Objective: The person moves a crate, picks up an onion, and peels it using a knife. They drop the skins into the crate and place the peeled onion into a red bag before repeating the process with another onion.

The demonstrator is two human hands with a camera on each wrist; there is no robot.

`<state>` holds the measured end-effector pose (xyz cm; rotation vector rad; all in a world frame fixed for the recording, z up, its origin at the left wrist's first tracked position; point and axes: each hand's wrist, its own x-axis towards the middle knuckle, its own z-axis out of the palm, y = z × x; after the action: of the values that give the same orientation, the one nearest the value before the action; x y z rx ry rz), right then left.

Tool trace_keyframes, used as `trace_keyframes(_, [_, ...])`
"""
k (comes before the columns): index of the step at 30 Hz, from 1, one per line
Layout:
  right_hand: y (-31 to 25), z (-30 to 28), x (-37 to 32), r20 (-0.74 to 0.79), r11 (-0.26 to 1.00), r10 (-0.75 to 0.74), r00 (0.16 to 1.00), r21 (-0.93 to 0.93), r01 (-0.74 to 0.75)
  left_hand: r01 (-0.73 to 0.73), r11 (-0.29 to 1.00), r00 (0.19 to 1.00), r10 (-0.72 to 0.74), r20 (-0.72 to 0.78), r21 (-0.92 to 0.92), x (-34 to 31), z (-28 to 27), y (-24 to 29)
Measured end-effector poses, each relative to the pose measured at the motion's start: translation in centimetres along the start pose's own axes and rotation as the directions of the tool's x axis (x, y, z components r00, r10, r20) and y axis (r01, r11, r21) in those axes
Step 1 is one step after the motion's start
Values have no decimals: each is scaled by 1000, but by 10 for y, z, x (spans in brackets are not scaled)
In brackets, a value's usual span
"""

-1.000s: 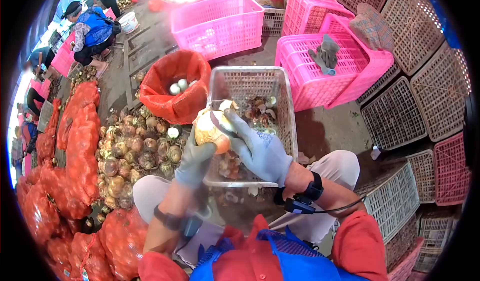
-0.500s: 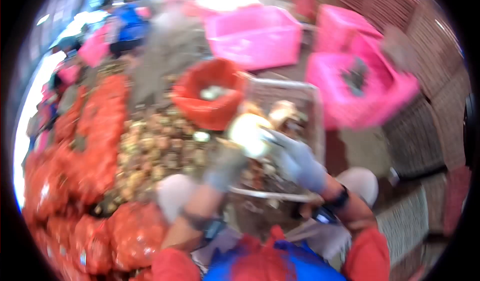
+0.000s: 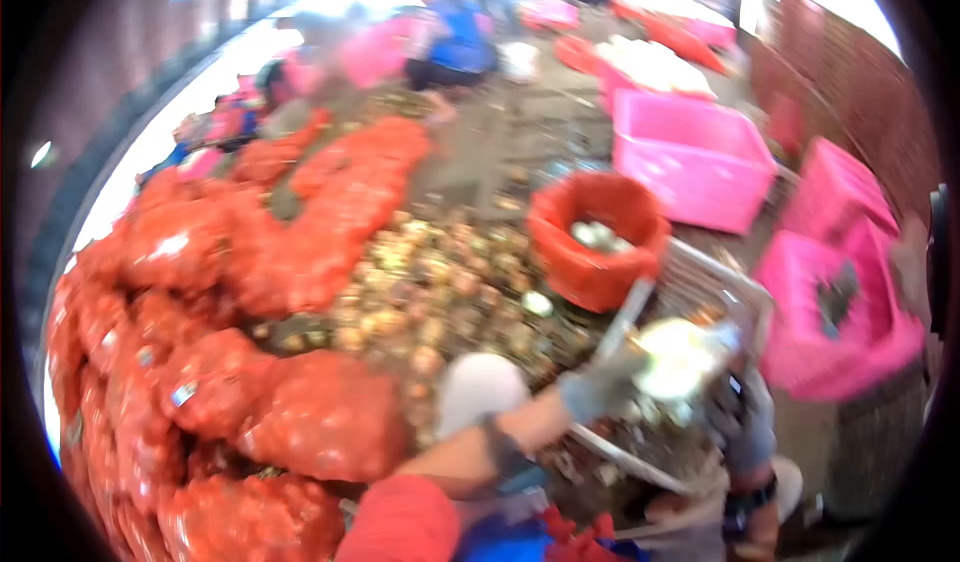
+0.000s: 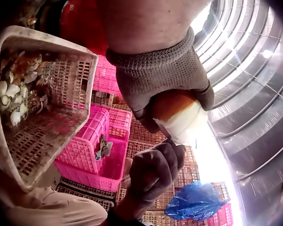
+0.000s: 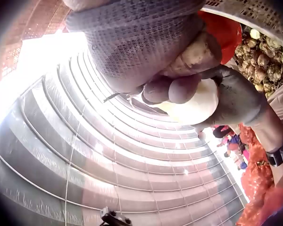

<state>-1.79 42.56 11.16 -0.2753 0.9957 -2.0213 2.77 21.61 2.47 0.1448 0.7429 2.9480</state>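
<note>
My gloved left hand [image 3: 610, 377] grips a large onion [image 3: 680, 357] above the plastic crate [image 3: 628, 312]. In the left wrist view the onion [image 4: 179, 117] shows brown skin on one side and bare white flesh on the other. My gloved right hand [image 3: 740, 422] is close against it, fingers curled round a knife whose pale wooden handle [image 5: 195, 56] sticks out of the fist. Most of the blade is hidden; a thin dark tip shows past the fingers in the right wrist view. Peelings and white scraps [image 4: 19, 96] lie inside the crate.
A red mesh-lined bucket [image 3: 560, 252] with peeled onions stands beyond the crate. Unpeeled onions [image 3: 440, 282] are heaped to the left, beside full red mesh sacks [image 3: 320, 412]. Pink crates [image 3: 690, 157] stand behind and right, one bearing a grey glove [image 3: 836, 297]. People work farther back.
The head view has swung left, so everything sits farther right in it. More of the onion's white flesh shows; brown skin covered its visible side earlier. Both hands stay at the onion.
</note>
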Motion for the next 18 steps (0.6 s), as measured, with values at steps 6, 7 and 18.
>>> trace_keyframes(6, [-4,-19,10,47,842,-312,949,-449,299,102,995,981,-104,167,22,-11,8,7])
trace_keyframes(7, [10,-9,18,210,324,-567,797,-832,449,115,992,983,-106,147,-50,-16,-4,9])
trace_keyframes(18, [8,-28,43,-103,940,-177,979,-311,137,-82,968,995,92,-31,237,-10,-2,-2])
